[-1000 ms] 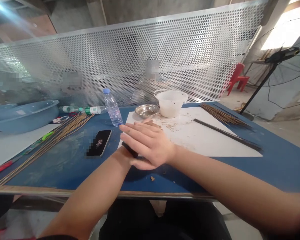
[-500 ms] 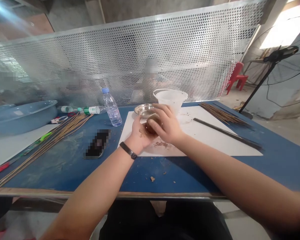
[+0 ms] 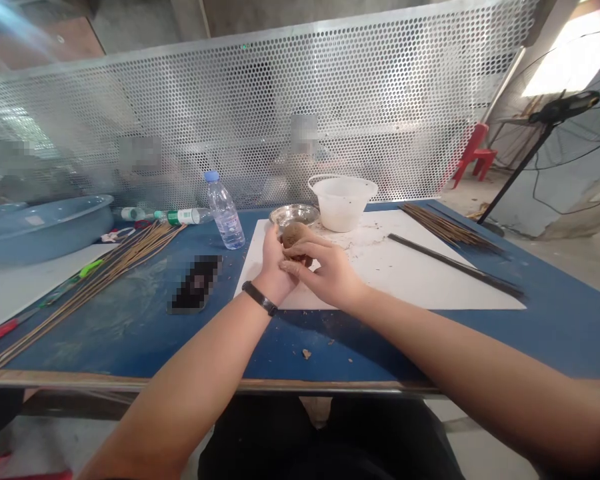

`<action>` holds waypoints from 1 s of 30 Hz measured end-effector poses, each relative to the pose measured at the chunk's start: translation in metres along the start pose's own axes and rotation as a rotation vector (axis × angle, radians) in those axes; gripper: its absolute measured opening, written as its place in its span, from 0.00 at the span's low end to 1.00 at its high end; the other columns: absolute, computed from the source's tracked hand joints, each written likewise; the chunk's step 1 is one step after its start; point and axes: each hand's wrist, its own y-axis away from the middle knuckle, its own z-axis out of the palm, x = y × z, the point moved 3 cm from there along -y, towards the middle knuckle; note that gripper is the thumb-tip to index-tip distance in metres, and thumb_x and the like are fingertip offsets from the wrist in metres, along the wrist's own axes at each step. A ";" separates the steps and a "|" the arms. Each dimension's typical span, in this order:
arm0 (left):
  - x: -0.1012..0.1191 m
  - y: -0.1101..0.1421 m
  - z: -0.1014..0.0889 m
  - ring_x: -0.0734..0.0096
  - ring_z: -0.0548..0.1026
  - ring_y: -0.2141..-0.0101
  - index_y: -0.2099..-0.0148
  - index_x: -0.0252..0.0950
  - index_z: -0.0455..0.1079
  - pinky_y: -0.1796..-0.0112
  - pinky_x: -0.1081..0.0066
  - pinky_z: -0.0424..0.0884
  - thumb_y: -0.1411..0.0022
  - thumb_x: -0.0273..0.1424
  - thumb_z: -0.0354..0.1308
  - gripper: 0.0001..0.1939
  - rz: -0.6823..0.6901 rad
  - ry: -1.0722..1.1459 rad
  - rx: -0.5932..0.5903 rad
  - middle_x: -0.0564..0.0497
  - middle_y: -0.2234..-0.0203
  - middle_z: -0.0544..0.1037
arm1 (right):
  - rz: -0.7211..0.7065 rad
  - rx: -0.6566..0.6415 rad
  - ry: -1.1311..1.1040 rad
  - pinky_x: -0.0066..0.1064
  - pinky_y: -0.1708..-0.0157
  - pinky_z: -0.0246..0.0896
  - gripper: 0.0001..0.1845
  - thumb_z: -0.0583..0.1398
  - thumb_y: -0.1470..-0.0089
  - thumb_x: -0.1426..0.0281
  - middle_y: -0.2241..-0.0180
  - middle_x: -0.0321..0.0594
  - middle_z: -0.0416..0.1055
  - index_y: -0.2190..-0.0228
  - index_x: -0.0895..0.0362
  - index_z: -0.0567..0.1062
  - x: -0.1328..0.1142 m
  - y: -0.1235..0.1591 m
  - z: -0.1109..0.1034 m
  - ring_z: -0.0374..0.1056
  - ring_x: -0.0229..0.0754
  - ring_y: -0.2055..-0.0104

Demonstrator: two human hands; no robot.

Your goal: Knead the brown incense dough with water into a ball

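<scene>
Lump [image 3: 295, 235] between left grip [image 3: 276, 270], right grip [image 3: 325, 268]

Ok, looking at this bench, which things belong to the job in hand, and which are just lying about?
Likely part of the job:
brown lump, held between the left hand and right hand
white sheet, with crumbs on it
steel dish
white plastic tub

Probably just lying about:
phone
water bottle
blue basin

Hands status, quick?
Left hand cupping brown lump, right hand pressed onto it. Both above white sheet. Steel bowl just beyond, not touching.
</scene>
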 end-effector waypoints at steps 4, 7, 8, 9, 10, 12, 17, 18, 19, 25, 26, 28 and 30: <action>-0.001 0.001 0.003 0.75 0.66 0.82 0.74 0.38 0.59 0.76 0.72 0.62 0.29 0.41 0.47 0.21 -0.029 0.000 -0.038 0.55 0.82 0.63 | -0.002 -0.018 -0.023 0.38 0.60 0.72 0.05 0.63 0.38 0.69 0.62 0.43 0.79 0.64 0.56 0.79 0.002 0.000 -0.001 0.74 0.43 0.61; -0.001 0.003 0.005 0.73 0.70 0.78 0.72 0.36 0.65 0.71 0.71 0.68 0.29 0.40 0.45 0.21 -0.001 -0.035 -0.009 0.52 0.80 0.69 | 0.053 -0.007 -0.014 0.38 0.62 0.72 0.06 0.61 0.37 0.70 0.63 0.42 0.79 0.64 0.56 0.79 0.007 -0.001 -0.001 0.74 0.42 0.63; -0.001 0.003 0.005 0.72 0.72 0.77 0.71 0.35 0.67 0.70 0.71 0.69 0.29 0.40 0.45 0.21 0.012 -0.047 0.010 0.51 0.79 0.71 | 0.073 0.001 -0.015 0.37 0.62 0.72 0.06 0.61 0.37 0.70 0.63 0.42 0.79 0.64 0.56 0.79 0.009 0.000 -0.002 0.74 0.42 0.63; -0.001 0.003 0.005 0.71 0.72 0.76 0.70 0.35 0.68 0.69 0.71 0.70 0.29 0.40 0.45 0.21 0.022 -0.056 0.027 0.50 0.78 0.72 | 0.088 0.003 -0.020 0.37 0.62 0.71 0.06 0.61 0.37 0.70 0.63 0.42 0.79 0.63 0.56 0.79 0.011 0.000 -0.002 0.74 0.42 0.64; -0.001 0.002 0.004 0.71 0.72 0.76 0.70 0.35 0.68 0.69 0.71 0.70 0.29 0.40 0.45 0.21 0.025 -0.061 0.039 0.50 0.78 0.72 | 0.094 -0.004 -0.030 0.37 0.62 0.71 0.06 0.61 0.37 0.70 0.63 0.42 0.80 0.63 0.56 0.79 0.012 0.000 -0.002 0.74 0.41 0.64; -0.001 0.000 0.003 0.72 0.70 0.79 0.71 0.36 0.65 0.72 0.71 0.68 0.30 0.41 0.46 0.21 0.007 -0.059 0.039 0.52 0.80 0.70 | 0.082 -0.035 -0.051 0.37 0.62 0.72 0.06 0.61 0.37 0.69 0.62 0.42 0.80 0.62 0.56 0.79 0.011 0.000 -0.002 0.74 0.41 0.63; -0.002 -0.003 0.000 0.76 0.64 0.84 0.75 0.38 0.57 0.79 0.73 0.60 0.31 0.40 0.47 0.20 -0.027 -0.024 -0.023 0.56 0.84 0.63 | -0.024 -0.053 -0.006 0.36 0.63 0.71 0.06 0.61 0.37 0.69 0.64 0.43 0.77 0.63 0.57 0.78 0.002 0.001 -0.001 0.72 0.41 0.64; -0.002 -0.003 0.000 0.76 0.64 0.84 0.75 0.38 0.57 0.79 0.73 0.60 0.30 0.39 0.47 0.20 -0.018 -0.025 -0.030 0.56 0.85 0.63 | -0.042 -0.050 0.013 0.36 0.64 0.70 0.06 0.61 0.37 0.69 0.65 0.43 0.77 0.64 0.57 0.78 0.000 0.001 -0.001 0.71 0.41 0.65; -0.002 -0.003 0.000 0.76 0.64 0.84 0.75 0.38 0.57 0.79 0.73 0.60 0.30 0.39 0.47 0.20 -0.009 -0.030 -0.034 0.56 0.85 0.64 | -0.050 -0.052 0.030 0.35 0.65 0.70 0.06 0.61 0.37 0.69 0.66 0.42 0.76 0.65 0.57 0.78 -0.001 0.000 -0.001 0.71 0.41 0.66; -0.002 -0.003 0.002 0.74 0.70 0.80 0.72 0.36 0.65 0.76 0.74 0.66 0.30 0.38 0.48 0.18 0.007 -0.084 0.023 0.53 0.81 0.70 | 0.030 -0.068 0.069 0.34 0.67 0.68 0.07 0.59 0.37 0.71 0.67 0.41 0.74 0.67 0.57 0.76 0.012 -0.002 -0.004 0.70 0.40 0.67; -0.002 -0.003 0.001 0.74 0.71 0.79 0.70 0.35 0.67 0.75 0.74 0.67 0.30 0.38 0.50 0.17 0.008 -0.091 0.070 0.53 0.80 0.72 | 0.034 -0.053 0.089 0.34 0.66 0.68 0.07 0.58 0.37 0.71 0.67 0.41 0.75 0.67 0.57 0.76 0.018 -0.003 -0.006 0.70 0.41 0.67; -0.002 -0.002 -0.001 0.73 0.72 0.78 0.68 0.35 0.69 0.75 0.74 0.68 0.31 0.38 0.51 0.15 -0.001 -0.092 0.142 0.52 0.79 0.73 | 0.016 -0.015 0.164 0.37 0.65 0.69 0.07 0.58 0.38 0.71 0.65 0.43 0.75 0.65 0.57 0.77 0.028 -0.005 -0.011 0.71 0.43 0.65; -0.001 -0.002 -0.002 0.72 0.72 0.78 0.67 0.35 0.69 0.73 0.72 0.70 0.31 0.39 0.52 0.15 -0.011 -0.092 0.152 0.52 0.79 0.73 | -0.019 0.013 0.239 0.40 0.61 0.69 0.07 0.59 0.39 0.72 0.63 0.45 0.75 0.62 0.56 0.78 0.036 -0.008 -0.017 0.72 0.47 0.60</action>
